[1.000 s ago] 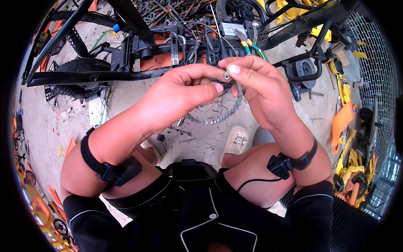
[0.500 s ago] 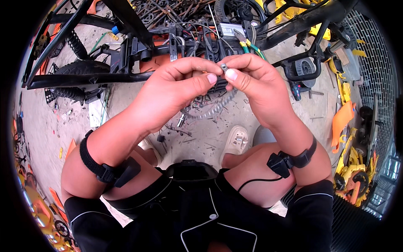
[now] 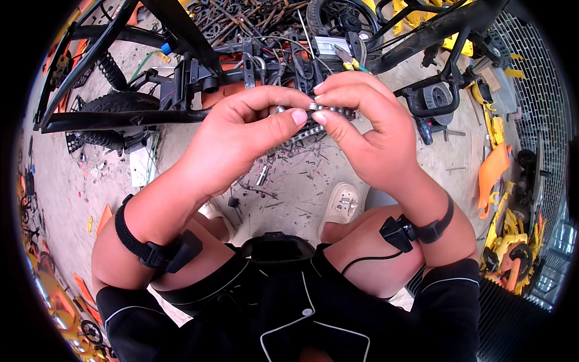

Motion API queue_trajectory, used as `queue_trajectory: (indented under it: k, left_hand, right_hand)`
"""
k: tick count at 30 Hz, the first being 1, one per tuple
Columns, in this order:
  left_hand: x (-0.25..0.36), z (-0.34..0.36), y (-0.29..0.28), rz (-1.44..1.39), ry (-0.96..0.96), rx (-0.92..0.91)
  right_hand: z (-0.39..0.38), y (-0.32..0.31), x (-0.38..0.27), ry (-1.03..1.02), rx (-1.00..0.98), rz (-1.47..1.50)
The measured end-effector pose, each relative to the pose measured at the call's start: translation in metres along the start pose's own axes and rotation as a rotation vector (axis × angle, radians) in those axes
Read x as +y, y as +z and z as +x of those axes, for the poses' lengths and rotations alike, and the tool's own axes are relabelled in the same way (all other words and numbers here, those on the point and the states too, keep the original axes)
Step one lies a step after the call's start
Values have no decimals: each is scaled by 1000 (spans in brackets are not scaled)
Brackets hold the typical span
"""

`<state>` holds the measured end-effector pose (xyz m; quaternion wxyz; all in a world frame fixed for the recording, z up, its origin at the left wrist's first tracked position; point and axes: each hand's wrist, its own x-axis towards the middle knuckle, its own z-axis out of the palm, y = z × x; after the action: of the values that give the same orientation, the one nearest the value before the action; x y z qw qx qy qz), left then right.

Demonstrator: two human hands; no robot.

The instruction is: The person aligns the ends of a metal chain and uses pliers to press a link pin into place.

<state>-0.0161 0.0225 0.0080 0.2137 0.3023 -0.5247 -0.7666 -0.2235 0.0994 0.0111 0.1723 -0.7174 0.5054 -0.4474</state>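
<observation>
Left hand [image 3: 241, 136] and right hand [image 3: 362, 130] meet at chest height; thumb and forefinger tips of both are pinched on a short chain [image 3: 319, 111] held level between them, above the ground [image 3: 301, 193].

Risk, judged: the grip is by fingertips only. Links look metallic, small, possibly oily; a slip would drop the chain among the scrap [image 3: 271, 175] of wire bits and bolts below, where it would be hard to find. Pinched skin between links is possible.

Outward: black tubular frame [image 3: 120, 117], coil spring [image 3: 111, 69], rubber tyre [image 3: 341, 15], orange plastic panel [image 3: 494, 172].
</observation>
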Motion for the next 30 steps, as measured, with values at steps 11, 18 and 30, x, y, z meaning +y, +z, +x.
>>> queue_trajectory:
  k: [11,18,30]
  left_hand:
    - [2,-4,3,33,-1,-12]
    - [5,-8,8,-9,9,2]
    - [4,-20,15,-10,130,84]
  right_hand:
    - [0,9,-8,-179,74,-275]
    - [-2,12,-10,-375,94,-454]
    - [-5,21,-22,-564,183,-620]
